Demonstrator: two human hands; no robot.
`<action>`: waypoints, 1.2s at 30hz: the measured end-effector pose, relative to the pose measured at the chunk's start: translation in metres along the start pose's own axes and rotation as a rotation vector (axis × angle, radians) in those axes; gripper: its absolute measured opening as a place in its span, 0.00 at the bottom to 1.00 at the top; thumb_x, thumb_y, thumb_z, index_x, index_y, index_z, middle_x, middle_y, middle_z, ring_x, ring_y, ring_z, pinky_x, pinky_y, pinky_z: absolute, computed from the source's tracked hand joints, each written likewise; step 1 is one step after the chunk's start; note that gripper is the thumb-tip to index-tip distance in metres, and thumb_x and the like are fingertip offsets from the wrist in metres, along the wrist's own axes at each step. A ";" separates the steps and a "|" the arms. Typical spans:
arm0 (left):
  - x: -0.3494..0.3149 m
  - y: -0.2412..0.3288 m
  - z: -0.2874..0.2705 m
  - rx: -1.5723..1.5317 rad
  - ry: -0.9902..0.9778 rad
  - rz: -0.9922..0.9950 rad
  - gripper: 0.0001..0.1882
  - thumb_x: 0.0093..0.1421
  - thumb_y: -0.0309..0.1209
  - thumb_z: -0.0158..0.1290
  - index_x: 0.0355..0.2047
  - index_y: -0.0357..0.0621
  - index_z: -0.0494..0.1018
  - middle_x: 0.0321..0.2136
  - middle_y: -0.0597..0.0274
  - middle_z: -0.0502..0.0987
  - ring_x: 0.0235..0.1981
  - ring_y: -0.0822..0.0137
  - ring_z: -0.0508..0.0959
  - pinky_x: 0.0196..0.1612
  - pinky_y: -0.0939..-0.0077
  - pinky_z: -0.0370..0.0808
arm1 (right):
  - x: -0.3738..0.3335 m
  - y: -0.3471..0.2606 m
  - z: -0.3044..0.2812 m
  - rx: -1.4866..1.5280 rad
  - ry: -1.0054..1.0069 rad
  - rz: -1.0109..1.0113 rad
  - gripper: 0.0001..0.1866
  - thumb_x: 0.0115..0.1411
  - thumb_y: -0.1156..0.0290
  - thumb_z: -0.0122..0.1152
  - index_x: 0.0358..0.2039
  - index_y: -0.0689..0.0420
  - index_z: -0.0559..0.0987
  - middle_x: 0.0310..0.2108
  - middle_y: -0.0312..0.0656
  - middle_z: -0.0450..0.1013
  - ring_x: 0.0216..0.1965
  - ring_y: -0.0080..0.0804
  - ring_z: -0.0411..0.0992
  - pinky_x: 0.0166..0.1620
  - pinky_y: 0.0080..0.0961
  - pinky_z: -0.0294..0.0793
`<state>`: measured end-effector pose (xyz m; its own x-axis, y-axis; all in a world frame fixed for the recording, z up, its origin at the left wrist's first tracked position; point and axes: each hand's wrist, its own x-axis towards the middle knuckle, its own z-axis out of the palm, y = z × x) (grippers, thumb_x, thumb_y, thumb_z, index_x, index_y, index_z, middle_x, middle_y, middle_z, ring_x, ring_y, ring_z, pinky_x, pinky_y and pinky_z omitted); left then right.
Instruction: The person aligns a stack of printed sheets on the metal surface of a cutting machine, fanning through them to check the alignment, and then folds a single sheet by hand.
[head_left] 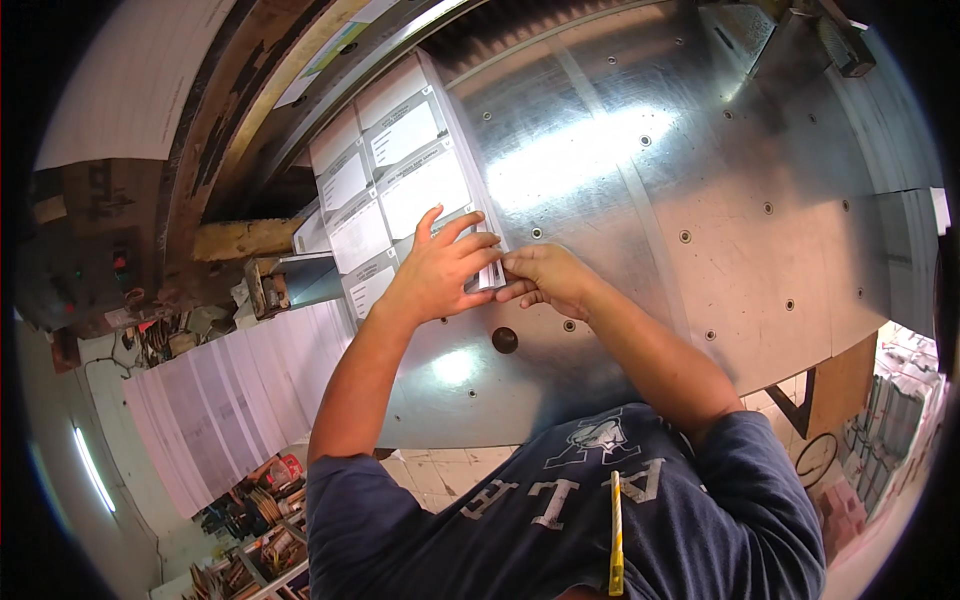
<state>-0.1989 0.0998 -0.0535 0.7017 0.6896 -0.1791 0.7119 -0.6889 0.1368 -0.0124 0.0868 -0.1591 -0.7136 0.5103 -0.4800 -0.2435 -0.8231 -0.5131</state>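
A thick stack of printed sheets (pixel 420 185), white with grey-bordered panels, lies on a metal table. My left hand (pixel 437 268) rests over its near right corner. Its fingers bend across the sheets toward the right edge, and its thumb is low by the corner. From the right, my right hand (pixel 548 278) meets the same corner, thumb and fingers pinched on the sheet edges. The fingertips of both hands almost touch there. Exactly how many sheets lie between them is hidden.
The shiny metal table (pixel 600 230) has small round holes across it. A dark round knob (pixel 505 340) stands near my hands. Machine beams (pixel 225 120) border the stack at left; a metal block (pixel 840 45) sits far right. More paper (pixel 235 390) lies at lower left.
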 end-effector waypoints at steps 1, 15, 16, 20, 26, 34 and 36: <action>0.000 0.000 0.001 0.002 0.000 -0.001 0.23 0.47 0.45 0.63 0.43 0.54 0.76 0.48 0.73 0.75 0.60 0.65 0.65 0.63 0.42 0.50 | 0.001 0.000 -0.001 -0.008 -0.006 -0.001 0.14 0.68 0.67 0.48 0.46 0.62 0.74 0.37 0.42 0.76 0.33 0.26 0.78 0.32 0.19 0.75; -0.001 -0.003 -0.002 0.001 0.000 0.007 0.23 0.44 0.43 0.64 0.41 0.53 0.76 0.47 0.72 0.75 0.60 0.63 0.66 0.63 0.43 0.49 | 0.000 -0.002 0.005 -0.069 0.049 -0.004 0.16 0.68 0.64 0.50 0.46 0.64 0.73 0.38 0.41 0.76 0.34 0.25 0.78 0.31 0.19 0.73; -0.001 -0.003 -0.003 -0.001 -0.002 0.006 0.23 0.44 0.43 0.64 0.40 0.53 0.76 0.47 0.72 0.75 0.59 0.63 0.66 0.63 0.43 0.49 | 0.001 -0.001 0.005 -0.078 0.050 -0.009 0.16 0.68 0.63 0.51 0.46 0.63 0.73 0.38 0.41 0.75 0.34 0.25 0.78 0.32 0.18 0.73; -0.002 -0.003 -0.010 -0.007 0.007 0.002 0.21 0.43 0.42 0.64 0.38 0.53 0.76 0.46 0.71 0.75 0.59 0.62 0.67 0.63 0.42 0.50 | 0.002 0.000 0.006 -0.075 0.072 -0.013 0.16 0.67 0.64 0.52 0.46 0.63 0.73 0.37 0.40 0.75 0.34 0.26 0.78 0.30 0.19 0.72; -0.004 -0.004 -0.015 -0.016 0.029 0.036 0.16 0.41 0.40 0.64 0.30 0.51 0.76 0.44 0.66 0.74 0.57 0.59 0.67 0.63 0.40 0.51 | 0.003 0.001 0.007 -0.091 0.099 -0.021 0.16 0.66 0.63 0.54 0.45 0.64 0.74 0.37 0.40 0.75 0.31 0.26 0.78 0.27 0.19 0.71; -0.007 -0.002 -0.015 0.034 0.041 0.024 0.18 0.42 0.44 0.66 0.30 0.50 0.75 0.47 0.63 0.72 0.59 0.58 0.65 0.64 0.39 0.52 | -0.002 -0.020 0.024 -0.463 0.154 0.003 0.22 0.59 0.62 0.60 0.46 0.67 0.74 0.35 0.42 0.76 0.31 0.26 0.77 0.27 0.20 0.71; -0.011 -0.002 -0.019 0.050 0.039 0.009 0.20 0.42 0.45 0.66 0.31 0.51 0.75 0.50 0.61 0.70 0.60 0.57 0.63 0.64 0.39 0.51 | 0.008 -0.018 0.026 -0.593 0.143 -0.111 0.23 0.56 0.64 0.60 0.47 0.68 0.74 0.37 0.45 0.76 0.34 0.27 0.77 0.30 0.22 0.72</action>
<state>-0.2074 0.0980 -0.0336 0.7097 0.6906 -0.1397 0.7036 -0.7050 0.0891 -0.0310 0.0988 -0.1350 -0.5995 0.6472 -0.4710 0.1247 -0.5057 -0.8537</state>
